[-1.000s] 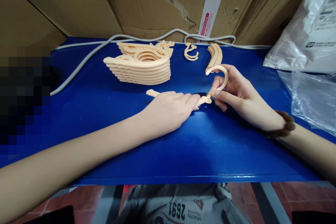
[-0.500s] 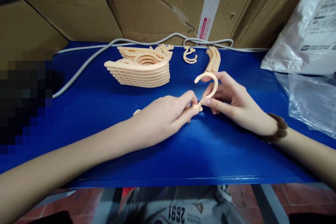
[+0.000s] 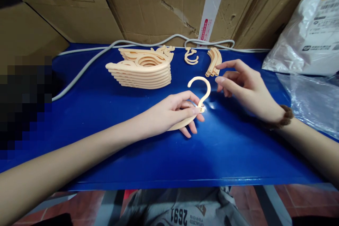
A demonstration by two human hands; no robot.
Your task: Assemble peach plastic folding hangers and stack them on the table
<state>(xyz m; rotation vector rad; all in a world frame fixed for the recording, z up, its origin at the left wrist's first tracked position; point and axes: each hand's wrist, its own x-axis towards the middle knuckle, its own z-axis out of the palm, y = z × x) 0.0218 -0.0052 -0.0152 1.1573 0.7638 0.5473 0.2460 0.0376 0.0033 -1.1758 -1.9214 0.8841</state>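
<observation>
My left hand (image 3: 177,111) pinches a cream plastic hanger piece (image 3: 182,124) with a curved hook (image 3: 208,86) rising from its right end. Part of that piece is hidden behind my fingers. To the right, my right hand (image 3: 243,86) holds nothing, fingers apart, its fingertips close to a small pile of curved cream arm pieces (image 3: 214,61). Loose cream hooks (image 3: 191,56) lie left of that pile. Farther left sits a stack of cream hanger pieces (image 3: 141,74), with small parts on top at its back.
A blue table (image 3: 225,155) carries everything. Along its back edge runs a white cable (image 3: 90,67) before cardboard boxes (image 3: 148,7). Clear plastic packaging (image 3: 299,46) lies at the right. A dark pixelated area covers the left side.
My right hand has let go of the hook and moved right, its fingers opening. My left hand still holds the hanger piece, whose long part now shows below the fingers.
</observation>
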